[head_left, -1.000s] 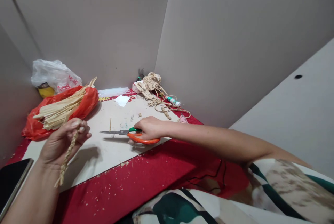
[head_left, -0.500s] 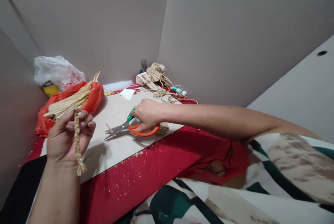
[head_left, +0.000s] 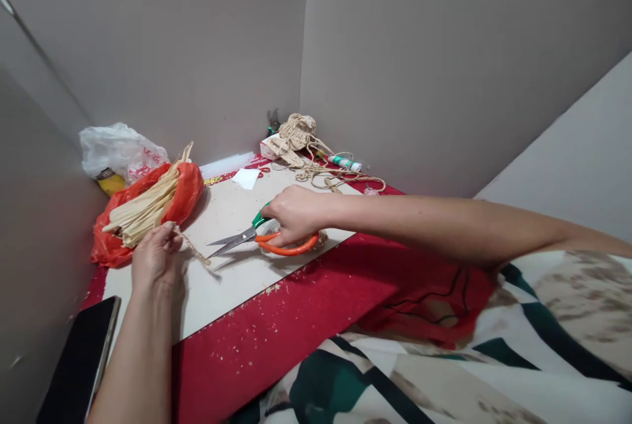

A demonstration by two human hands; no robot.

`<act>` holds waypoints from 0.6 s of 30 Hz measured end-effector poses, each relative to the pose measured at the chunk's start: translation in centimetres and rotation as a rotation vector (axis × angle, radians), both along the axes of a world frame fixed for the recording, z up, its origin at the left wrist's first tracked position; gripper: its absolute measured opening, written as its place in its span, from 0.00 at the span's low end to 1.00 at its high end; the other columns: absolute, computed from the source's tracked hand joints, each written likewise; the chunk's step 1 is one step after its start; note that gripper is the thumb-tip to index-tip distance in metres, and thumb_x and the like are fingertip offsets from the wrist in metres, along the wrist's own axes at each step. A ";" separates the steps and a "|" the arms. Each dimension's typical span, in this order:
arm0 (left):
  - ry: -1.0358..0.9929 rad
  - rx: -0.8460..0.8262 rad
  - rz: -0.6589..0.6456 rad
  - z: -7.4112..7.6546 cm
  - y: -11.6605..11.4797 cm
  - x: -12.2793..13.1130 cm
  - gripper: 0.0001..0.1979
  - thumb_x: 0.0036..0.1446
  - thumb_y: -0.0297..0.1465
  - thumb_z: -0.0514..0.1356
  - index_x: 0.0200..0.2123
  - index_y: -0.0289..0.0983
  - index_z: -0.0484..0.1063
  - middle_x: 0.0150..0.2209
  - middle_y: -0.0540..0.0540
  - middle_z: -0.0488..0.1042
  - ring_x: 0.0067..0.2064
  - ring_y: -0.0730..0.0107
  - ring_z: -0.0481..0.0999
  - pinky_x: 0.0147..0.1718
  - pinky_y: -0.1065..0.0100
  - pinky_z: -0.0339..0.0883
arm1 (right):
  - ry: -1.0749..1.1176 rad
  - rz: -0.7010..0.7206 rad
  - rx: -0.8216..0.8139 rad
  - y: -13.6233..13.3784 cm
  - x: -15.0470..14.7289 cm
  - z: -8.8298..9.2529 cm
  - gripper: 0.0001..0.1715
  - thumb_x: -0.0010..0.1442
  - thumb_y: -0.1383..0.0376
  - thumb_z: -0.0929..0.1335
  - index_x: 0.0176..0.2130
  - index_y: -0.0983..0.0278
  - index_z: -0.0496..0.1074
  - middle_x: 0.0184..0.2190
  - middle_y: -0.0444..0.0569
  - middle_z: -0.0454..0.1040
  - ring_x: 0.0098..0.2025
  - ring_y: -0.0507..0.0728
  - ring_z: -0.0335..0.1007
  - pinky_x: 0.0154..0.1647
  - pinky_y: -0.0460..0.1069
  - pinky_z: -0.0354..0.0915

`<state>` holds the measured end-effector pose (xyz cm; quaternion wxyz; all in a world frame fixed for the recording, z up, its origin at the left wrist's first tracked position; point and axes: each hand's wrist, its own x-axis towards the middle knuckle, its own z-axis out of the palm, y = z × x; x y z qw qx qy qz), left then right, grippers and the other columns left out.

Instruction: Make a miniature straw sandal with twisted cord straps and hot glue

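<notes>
Pinched in my left hand (head_left: 157, 256) is one end of a short tan braid (head_left: 197, 254), which slants down to the right over the white board (head_left: 232, 299). My right hand (head_left: 296, 213) grips scissors (head_left: 241, 238) by one green and one orange handle. Their blades are parted and point left, with the lower tip close to the braid; whether they touch, I cannot tell. Behind my left hand, dried husk strips (head_left: 148, 203) lie in a red plastic bag (head_left: 190, 193). A round woven piece is partly hidden behind the orange handle.
Tan cord (head_left: 299, 134) lies heaped at the back, with pliers (head_left: 273, 122) and a green-and-white tube (head_left: 345, 162) beside it. A white plastic bag (head_left: 121, 151) sits at the back left. A dark phone-like slab (head_left: 79, 358) lies front left. Scraps litter the red cloth (head_left: 237, 351); grey walls enclose the table.
My left hand has turned over and moved right, swinging the braid from hanging down to slanting toward the blades. The scissors have opened wider, and a small strip by their tips is no longer seen.
</notes>
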<state>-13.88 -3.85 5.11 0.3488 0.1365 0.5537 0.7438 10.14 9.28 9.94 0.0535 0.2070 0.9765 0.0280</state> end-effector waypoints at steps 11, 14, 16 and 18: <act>-0.113 0.164 -0.213 2.1 -1.6 2.9 0.10 0.45 0.28 0.74 0.27 0.35 0.75 0.24 0.53 0.71 0.27 0.77 0.73 0.37 0.68 0.77 | 0.121 -0.134 -0.098 7.9 -2.1 -2.9 0.31 0.54 0.48 0.71 0.45 0.72 0.77 0.39 0.66 0.78 0.40 0.67 0.74 0.38 0.55 0.62; -0.114 0.114 -0.341 1.2 -1.4 4.3 0.16 0.35 0.31 0.78 0.25 0.34 0.76 0.22 0.53 0.70 0.25 0.78 0.70 0.35 0.68 0.77 | 0.227 -0.044 -0.174 7.9 -2.2 -2.2 0.25 0.57 0.55 0.72 0.47 0.71 0.77 0.45 0.66 0.77 0.46 0.66 0.72 0.44 0.56 0.64; -0.119 0.072 -0.421 0.4 -1.2 5.2 0.16 0.34 0.32 0.79 0.24 0.33 0.76 0.21 0.52 0.71 0.24 0.78 0.70 0.33 0.68 0.76 | 0.318 0.066 -0.259 6.7 -2.1 -1.5 0.23 0.63 0.58 0.70 0.53 0.68 0.74 0.49 0.61 0.76 0.49 0.60 0.71 0.49 0.53 0.64; -0.123 0.040 -0.493 -0.4 -1.0 6.0 0.16 0.35 0.33 0.78 0.23 0.33 0.77 0.21 0.51 0.71 0.24 0.76 0.71 0.33 0.67 0.76 | 0.370 0.220 -0.407 4.9 -1.9 -0.9 0.22 0.64 0.60 0.70 0.56 0.65 0.72 0.46 0.52 0.77 0.45 0.52 0.72 0.48 0.46 0.66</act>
